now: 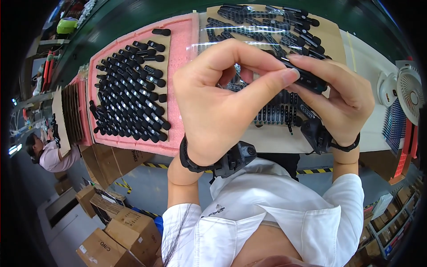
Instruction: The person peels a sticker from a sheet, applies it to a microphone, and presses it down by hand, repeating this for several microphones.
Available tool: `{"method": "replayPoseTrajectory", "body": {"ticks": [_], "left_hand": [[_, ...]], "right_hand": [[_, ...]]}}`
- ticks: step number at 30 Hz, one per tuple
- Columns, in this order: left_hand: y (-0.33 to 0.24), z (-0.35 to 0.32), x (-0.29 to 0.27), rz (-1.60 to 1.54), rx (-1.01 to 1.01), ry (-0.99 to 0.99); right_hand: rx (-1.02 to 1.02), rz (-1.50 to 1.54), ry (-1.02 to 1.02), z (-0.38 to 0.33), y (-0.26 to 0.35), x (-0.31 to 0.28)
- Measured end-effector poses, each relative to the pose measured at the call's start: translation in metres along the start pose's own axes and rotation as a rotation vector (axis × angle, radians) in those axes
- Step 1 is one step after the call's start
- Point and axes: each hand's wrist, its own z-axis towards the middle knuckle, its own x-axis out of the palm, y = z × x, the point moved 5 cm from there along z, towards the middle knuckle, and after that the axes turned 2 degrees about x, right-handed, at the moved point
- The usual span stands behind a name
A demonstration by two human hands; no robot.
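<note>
My right hand (340,91) holds a small black clip-on microphone (307,80), a slim oblong body pinched between thumb and fingers above the table. Against its left end, the thumb and index finger of my left hand (222,93) are pressed together in a pinch. Whatever lies between those left fingertips is hidden. Both hands wear black wrist straps with a small black device. Beneath and behind my hands, several similar black pieces (271,29) lie on a brown cardboard sheet (329,33), partly under clear plastic film (240,30).
To the left, a pink foam tray (182,44) carries rows of black foam-topped microphones (129,89) on cardboard. A white fan (409,93) and a blue rack (394,120) stand at the right. Cardboard boxes (133,227) sit on the floor; another person (51,155) is at far left.
</note>
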Motion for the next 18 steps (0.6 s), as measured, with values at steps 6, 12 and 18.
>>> {"method": "replayPoseTrajectory", "body": {"ticks": [6,12,18], "left_hand": [[-0.006,0.002,0.005,0.150,0.059,0.032],[0.015,0.016,0.007,0.378,-0.115,0.194],[0.034,0.017,0.008,0.276,-0.045,0.040]], "right_hand": [[-0.032,-0.046,-0.005,-0.001,0.001,-0.003],[0.073,0.051,-0.011,-0.002,-0.018,0.002],[0.121,-0.055,0.034,0.002,-0.022,0.011]]}}
